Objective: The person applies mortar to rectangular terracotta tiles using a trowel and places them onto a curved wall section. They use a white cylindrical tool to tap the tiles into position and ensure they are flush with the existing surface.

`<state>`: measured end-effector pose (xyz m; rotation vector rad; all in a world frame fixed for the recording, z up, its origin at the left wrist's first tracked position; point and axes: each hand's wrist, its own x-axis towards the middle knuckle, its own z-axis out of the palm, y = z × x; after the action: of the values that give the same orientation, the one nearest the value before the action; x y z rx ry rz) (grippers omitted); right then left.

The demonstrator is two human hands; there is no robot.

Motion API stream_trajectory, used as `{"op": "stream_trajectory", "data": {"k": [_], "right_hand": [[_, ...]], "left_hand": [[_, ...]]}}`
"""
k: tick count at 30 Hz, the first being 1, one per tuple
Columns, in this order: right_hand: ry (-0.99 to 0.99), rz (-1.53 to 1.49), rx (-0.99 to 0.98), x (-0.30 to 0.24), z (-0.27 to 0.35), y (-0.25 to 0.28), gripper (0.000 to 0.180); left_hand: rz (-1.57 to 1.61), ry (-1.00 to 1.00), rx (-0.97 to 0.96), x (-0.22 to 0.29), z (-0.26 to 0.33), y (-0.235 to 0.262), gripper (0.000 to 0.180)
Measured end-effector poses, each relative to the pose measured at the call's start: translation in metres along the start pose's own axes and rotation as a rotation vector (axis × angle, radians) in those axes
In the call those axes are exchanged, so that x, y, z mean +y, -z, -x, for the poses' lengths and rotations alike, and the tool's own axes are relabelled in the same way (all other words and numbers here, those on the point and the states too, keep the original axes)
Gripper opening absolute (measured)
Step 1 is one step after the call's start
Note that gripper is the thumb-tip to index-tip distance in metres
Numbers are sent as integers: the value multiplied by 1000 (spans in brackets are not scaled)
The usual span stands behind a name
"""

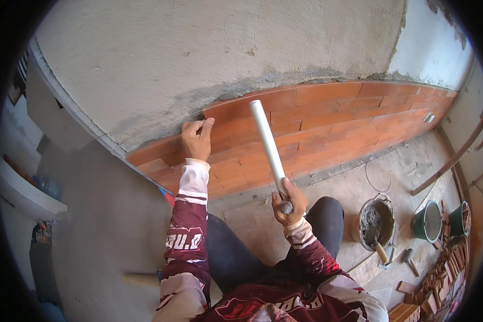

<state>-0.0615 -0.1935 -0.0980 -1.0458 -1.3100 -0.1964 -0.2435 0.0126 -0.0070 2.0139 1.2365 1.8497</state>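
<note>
Thin red-orange brick tiles cover the lower part of the wall in staggered rows. My left hand is raised against the top row, its thumb and fingers curled together beside the left end of a top tile. What the fingertips pinch, if anything, is too small to make out. Away from the wall, my right hand is wrapped round the lower end of a straight silvery tube. The tube points up and slightly left, and a rounded grey end shows at my fingers.
To the right stand a bucket of grey mortar with a wooden-handled trowel and a green bucket. A mallet lies near stacked brick tiles. A rusty bar leans at the right wall. Rough plaster rises above the tiles.
</note>
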Motion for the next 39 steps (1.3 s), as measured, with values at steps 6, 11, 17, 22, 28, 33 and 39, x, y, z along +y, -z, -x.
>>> {"op": "stream_trajectory", "data": {"k": [6,11,17,22,28,33,39], "right_hand": [[2,32,-79,-1,-1,2,58],[15,-16,-175,-2,-9,-7,63],[80,-12,-156,-4,-6,-8,61],[61,-6,-118,-1,-1,-7,59],[-130,14,34,11,12,2,53],[-299,-17,115,22,15,13,49],[-386,11,84,21,12,21,44]], "left_hand": [[-23,-22,3,-6,2,-1,20],[-16,-79,-19,-3,1,2,18],[-20,-77,-12,0,1,2,17],[-42,-107,-18,-5,2,0,17],[-28,-92,-4,-4,-1,1,18],[-6,-48,-29,-11,4,-3,18],[-14,-33,-40,-14,1,0,21]]}}
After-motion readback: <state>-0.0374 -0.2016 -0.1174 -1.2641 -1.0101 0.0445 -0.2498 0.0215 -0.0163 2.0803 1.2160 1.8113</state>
